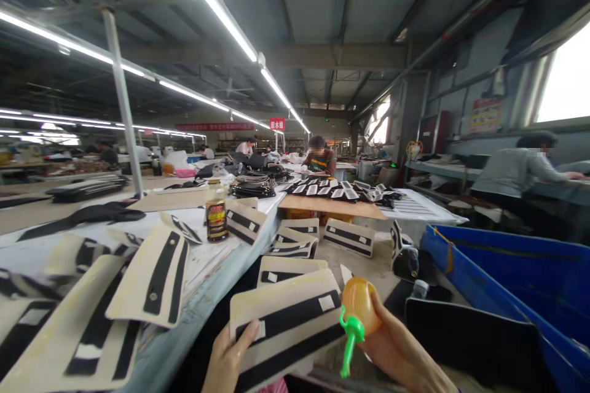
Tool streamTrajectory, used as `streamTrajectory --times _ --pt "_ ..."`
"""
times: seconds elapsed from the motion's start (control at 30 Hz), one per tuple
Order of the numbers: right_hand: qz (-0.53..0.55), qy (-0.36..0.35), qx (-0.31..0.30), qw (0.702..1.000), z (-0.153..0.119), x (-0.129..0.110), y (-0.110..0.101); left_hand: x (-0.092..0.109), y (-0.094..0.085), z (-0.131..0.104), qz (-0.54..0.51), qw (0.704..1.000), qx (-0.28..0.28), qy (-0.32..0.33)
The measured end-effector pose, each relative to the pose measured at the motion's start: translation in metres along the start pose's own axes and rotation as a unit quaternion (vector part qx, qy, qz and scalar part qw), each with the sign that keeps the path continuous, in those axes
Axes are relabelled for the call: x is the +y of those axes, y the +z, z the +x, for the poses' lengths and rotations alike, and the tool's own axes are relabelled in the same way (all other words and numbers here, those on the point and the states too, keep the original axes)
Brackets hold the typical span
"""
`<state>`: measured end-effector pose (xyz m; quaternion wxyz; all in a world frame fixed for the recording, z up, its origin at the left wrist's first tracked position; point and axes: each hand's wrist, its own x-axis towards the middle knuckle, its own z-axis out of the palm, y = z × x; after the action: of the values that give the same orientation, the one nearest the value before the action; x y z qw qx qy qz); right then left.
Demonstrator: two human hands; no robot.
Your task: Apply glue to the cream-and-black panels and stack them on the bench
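Observation:
My left hand grips a cream panel by its left edge, thumb on top. Two black strips run across the panel, with small white patches on the upper one. In my right hand is an amber squeeze bottle with a green nozzle pointing downward, held close to the panel's right edge. Just behind the held panel stands a similar panel. More striped panels lie overlapping on the table to the left.
A glass jar of dark liquid stands on the white-covered table. To the right is a blue bin, with a clear plastic bottle near it. One person works across the table; another is at the right.

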<state>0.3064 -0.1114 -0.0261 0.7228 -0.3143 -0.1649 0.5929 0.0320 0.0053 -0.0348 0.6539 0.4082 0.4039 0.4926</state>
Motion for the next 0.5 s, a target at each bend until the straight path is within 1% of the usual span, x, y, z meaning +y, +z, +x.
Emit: streamTrajectory --times 0.1,0.17,0.27,0.33,0.4,0.5 --pt "-0.02 -0.019 -0.003 1.0 0.006 0.006 -0.004 0.004 0.016 0.011 -0.028 0.998 -0.047 -0.018" --pt "-0.028 -0.04 0.005 0.999 0.014 0.005 -0.008 0.009 0.03 0.015 -0.044 0.996 -0.081 -0.01" --pt "-0.023 -0.11 0.018 0.993 0.03 -0.011 -0.014 0.016 0.052 0.018 -0.1 0.984 -0.145 0.02" --pt "-0.014 -0.173 0.031 0.984 0.045 -0.03 -0.017 0.015 0.061 0.02 -0.138 0.975 -0.167 0.043" --pt "-0.004 -0.238 0.062 0.969 0.063 -0.051 -0.02 0.009 0.062 0.022 -0.146 0.975 -0.163 0.047" --pt "0.01 -0.332 0.135 0.933 0.095 -0.079 -0.025 -0.01 0.052 0.028 -0.128 0.98 -0.151 0.011"
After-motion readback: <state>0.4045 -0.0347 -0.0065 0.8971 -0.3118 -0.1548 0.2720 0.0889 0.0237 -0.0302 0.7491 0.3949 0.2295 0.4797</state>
